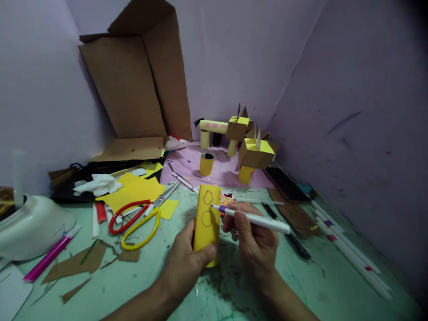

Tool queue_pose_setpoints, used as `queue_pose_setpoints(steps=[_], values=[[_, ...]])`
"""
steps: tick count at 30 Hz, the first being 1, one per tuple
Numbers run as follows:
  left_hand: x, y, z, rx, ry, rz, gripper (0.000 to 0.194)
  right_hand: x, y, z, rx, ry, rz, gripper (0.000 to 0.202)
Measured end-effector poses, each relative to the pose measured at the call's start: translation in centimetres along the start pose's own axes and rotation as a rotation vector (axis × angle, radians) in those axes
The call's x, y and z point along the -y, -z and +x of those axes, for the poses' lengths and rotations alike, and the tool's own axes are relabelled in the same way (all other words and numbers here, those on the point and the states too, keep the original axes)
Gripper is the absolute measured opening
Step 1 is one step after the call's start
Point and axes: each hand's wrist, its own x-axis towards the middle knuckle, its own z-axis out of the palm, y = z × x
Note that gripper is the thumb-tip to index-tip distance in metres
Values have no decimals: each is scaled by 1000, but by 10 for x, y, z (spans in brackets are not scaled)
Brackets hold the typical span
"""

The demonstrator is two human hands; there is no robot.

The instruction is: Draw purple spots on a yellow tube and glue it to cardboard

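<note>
My left hand (pixel 187 256) is wrapped round the lower part of a yellow paper tube (pixel 206 238), which stands roughly upright before me. Round outlines are drawn on the tube's upper half, one above another, with part of another at its right edge. In my right hand (pixel 256 240) is a white marker (pixel 264 221) with a purple collar. Its tip is at the tube's face, near the drawn circles; whether it touches I cannot tell. Behind my right fingers, a small colourful patterned item (pixel 228 197) is partly hidden.
Scissors (pixel 147 214) and yellow paper (pixel 137 189) lie left, near cardboard scraps (pixel 78 262) and a white pot (pixel 43 225). Behind stand a short yellow tube (pixel 206 165) and cardboard-headed figures (pixel 257 154). A phone (pixel 287 183), a black pen-like tool (pixel 294 240) and white sticks (pixel 354 258) lie right.
</note>
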Motion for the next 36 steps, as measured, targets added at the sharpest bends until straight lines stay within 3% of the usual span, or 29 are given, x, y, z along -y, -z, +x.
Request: queue_pose_setpoints(steps=[4,6,10,14,16,18,21,24,30,36], values=[[-7,-1,2,-15,81,-180,51,4,0,6,-176,-180,41,17],[-11,-1,4,-34,88,-251,47,4,0,7,-98,-286,10,22],[-16,2,5,-11,72,-302,51,1,-3,5,175,-403,36,41],[-16,6,2,89,151,-214,64,-1,-7,4,204,-441,58,39],[-14,6,2,80,162,-217,65,-1,-6,5,190,-429,60,37],[-14,7,2,41,164,-248,53,1,-4,7,135,-409,63,31],[-17,8,4,-45,159,-302,36,4,2,10,-52,-357,105,24],[-21,8,4,-90,147,-302,36,8,6,11,-177,-236,136,22],[-21,8,7,-43,119,-274,51,3,9,-2,-8,-29,93,10],[-16,10,11,-43,129,-248,57,-1,12,-5,67,75,-2,16]])
